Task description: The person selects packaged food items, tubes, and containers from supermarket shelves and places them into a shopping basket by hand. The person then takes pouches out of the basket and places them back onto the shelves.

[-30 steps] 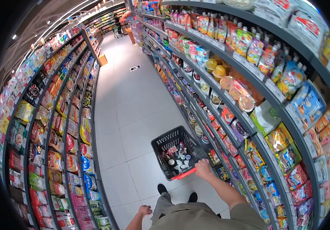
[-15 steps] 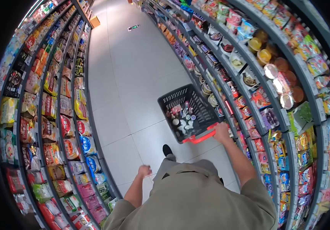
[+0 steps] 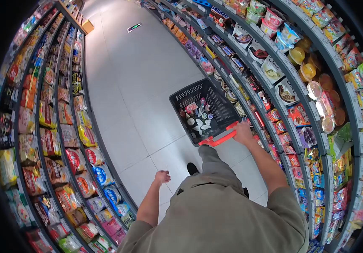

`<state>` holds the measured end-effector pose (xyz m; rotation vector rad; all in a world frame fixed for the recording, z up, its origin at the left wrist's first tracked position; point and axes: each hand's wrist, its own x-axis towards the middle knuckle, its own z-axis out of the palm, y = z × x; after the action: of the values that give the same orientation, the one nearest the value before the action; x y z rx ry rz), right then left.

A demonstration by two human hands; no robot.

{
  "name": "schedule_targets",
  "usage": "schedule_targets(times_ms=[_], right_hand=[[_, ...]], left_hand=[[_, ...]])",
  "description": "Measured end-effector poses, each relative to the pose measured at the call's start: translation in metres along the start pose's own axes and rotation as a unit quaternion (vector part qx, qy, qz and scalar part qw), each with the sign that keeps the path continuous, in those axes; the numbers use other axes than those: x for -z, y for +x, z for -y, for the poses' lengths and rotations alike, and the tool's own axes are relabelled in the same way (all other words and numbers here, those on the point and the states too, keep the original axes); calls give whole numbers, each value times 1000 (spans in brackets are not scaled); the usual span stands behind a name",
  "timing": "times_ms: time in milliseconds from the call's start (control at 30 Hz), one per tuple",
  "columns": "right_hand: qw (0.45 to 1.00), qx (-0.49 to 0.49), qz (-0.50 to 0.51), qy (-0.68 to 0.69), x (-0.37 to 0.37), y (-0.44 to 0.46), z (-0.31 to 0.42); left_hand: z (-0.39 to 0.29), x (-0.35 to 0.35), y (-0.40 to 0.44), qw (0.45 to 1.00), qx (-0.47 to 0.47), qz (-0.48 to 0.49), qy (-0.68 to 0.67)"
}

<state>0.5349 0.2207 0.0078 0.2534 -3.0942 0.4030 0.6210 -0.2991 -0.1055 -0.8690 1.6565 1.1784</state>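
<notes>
My right hand (image 3: 243,132) is wrapped round the red handle (image 3: 218,138) of a black shopping basket (image 3: 228,113). Several small items, among them a pink-red pack (image 3: 191,107) and some white pieces (image 3: 199,125), lie inside the basket at its left side. The basket is in front of me, close to the right shelves. My left hand (image 3: 162,177) hangs over the floor at my left side, its fingers loosely bent and partly apart, with nothing in it.
Shelves of bagged snacks (image 3: 68,198) line the left. On the right are shelves with boxes (image 3: 271,69), cups (image 3: 288,36) and jelly tubs (image 3: 296,55). A tiled floor (image 3: 126,84) runs between, with a lit green sign (image 3: 134,27) in it.
The view has tilted down and more of my shirt shows. The floor sign and shelves have shifted in view. One leg has swung forward beneath the basket. My right hand still holds the handle.
</notes>
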Motion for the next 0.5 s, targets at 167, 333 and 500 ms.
schedule_targets(times_ms=[167, 333, 500], right_hand=[[999, 0, -6, -32, -22, 53, 8], [994, -58, 85, -45, -4, 93, 45], [990, -117, 74, 13, -4, 107, 76]], left_hand=[[-94, 5, 6, 992, -96, 8, 76], [-265, -12, -16, 956, -261, 17, 133], [-372, -33, 0, 865, -363, 48, 344]])
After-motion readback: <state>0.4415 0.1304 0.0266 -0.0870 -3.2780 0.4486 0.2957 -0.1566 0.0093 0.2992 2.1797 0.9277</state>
